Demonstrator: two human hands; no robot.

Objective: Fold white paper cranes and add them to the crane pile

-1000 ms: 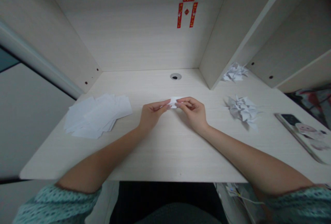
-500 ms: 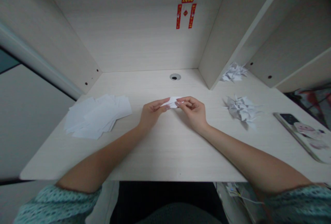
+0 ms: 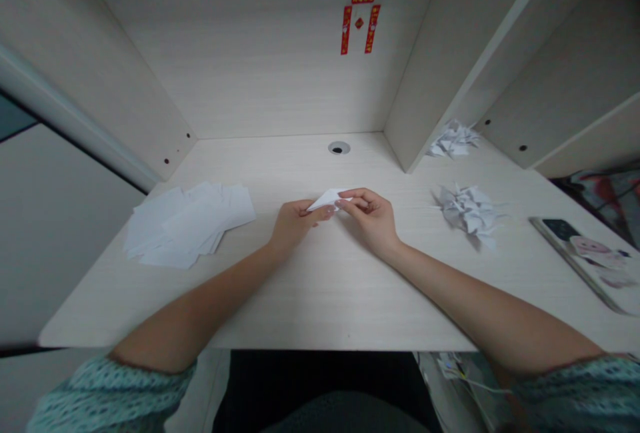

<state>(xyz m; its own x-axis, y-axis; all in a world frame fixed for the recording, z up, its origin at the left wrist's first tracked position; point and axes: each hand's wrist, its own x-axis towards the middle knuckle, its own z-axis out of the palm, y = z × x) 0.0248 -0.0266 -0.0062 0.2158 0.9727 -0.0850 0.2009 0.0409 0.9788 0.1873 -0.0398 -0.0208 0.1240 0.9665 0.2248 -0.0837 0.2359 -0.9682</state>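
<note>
A small folded piece of white paper (image 3: 326, 199) is held between both hands, above the middle of the desk. My left hand (image 3: 295, 223) pinches its left part, with the thumb along the near edge. On the other side my right hand (image 3: 373, 216) grips the right end between thumb and fingertips. The paper's visible side is a pointed, slanted shape; its underside and the fingers beneath it are hidden. To the left lies a spread stack of white paper sheets (image 3: 190, 223). A pile of folded white paper pieces (image 3: 470, 210) rests to the right.
Behind the upright panel (image 3: 425, 86) sits another heap of folded paper (image 3: 454, 138). A phone (image 3: 585, 260) with a decorated case lies at the far right. The desk (image 3: 300, 313) has a round cable hole (image 3: 339, 148) near the back wall.
The paper has been turned or folded from a flatter strip into a pointed shape. My left thumb has slid to the right along it, while both hands stay in nearly the same place.
</note>
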